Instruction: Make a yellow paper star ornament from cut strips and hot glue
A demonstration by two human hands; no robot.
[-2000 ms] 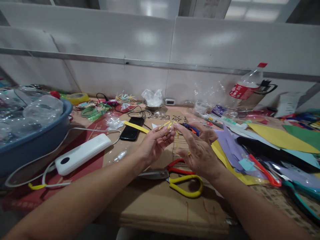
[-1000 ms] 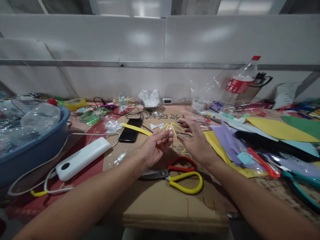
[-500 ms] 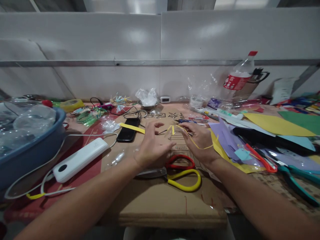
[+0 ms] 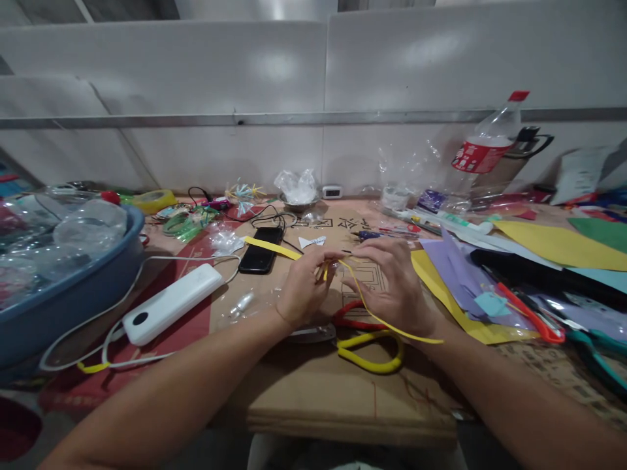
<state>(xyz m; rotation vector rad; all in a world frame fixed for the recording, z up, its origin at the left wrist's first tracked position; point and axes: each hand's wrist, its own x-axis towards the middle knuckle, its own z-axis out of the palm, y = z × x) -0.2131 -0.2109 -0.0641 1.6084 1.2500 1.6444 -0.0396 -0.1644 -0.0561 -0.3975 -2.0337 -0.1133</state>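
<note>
While your 2 hands face each other over the cardboard (image 4: 294,385), your left hand (image 4: 304,287) has its fingers bent in close around a small clear plastic piece (image 4: 336,266), with yellow ends showing beside them. Your right hand (image 4: 399,281) is half curled, its thumb apart from the fingers above; you can't tell from this view whether its fingertips pinch anything.

A thin yellow strip (image 4: 406,335) starts in the space between your hands, close to the clear piece. Its long axis slants near and right, passing along the underside of your right hand to a loose end by that wrist, so your right hand is the nearer 1 to the loose end.

Just on the near side of your hands lie scissors (image 4: 375,369) with 1 red and 1 yellow handle, the blades pointing left. To the left, a wider yellow strip (image 4: 269,247) crosses a black phone (image 4: 257,260), and a white power bank (image 4: 174,303) sits farther left and nearer you, beside a blue basin (image 4: 105,281) of clear plastic. To your right are purple sheets (image 4: 448,274); beyond them, at the far right, a red-capped bottle (image 4: 482,155) leans.
</note>
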